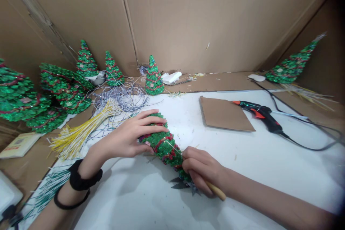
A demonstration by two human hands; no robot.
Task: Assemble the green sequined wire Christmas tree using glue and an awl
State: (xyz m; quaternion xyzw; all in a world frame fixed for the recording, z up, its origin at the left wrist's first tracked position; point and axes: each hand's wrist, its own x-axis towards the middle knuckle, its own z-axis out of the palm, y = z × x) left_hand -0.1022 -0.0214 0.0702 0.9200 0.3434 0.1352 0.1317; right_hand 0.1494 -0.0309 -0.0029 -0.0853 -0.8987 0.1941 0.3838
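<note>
On the white tabletop a small green artificial Christmas tree (pixel 164 143) with red garland lies on its side, its narrow end toward the lower right. My left hand (pixel 129 134) grips its wide end, fingers over the top and thumb on the near side. Closed round a wooden-handled tool (pixel 216 190) with a thin metal shaft, my right hand (pixel 201 167) rests against the tree's narrow half. That shaft runs along the red garland; whether its tip enters the tree I cannot tell. Dark pointed pieces and a silvery star-like piece show under the narrow end.
A black and orange glue gun (pixel 262 115) lies with its nozzle on a cardboard piece (pixel 226 114), its cord trailing right. Yellow and white wire ties (pixel 83 133) and tangled wire (pixel 121 97) lie at left. Several finished trees (pixel 154 77) stand along the cardboard walls (pixel 215 18).
</note>
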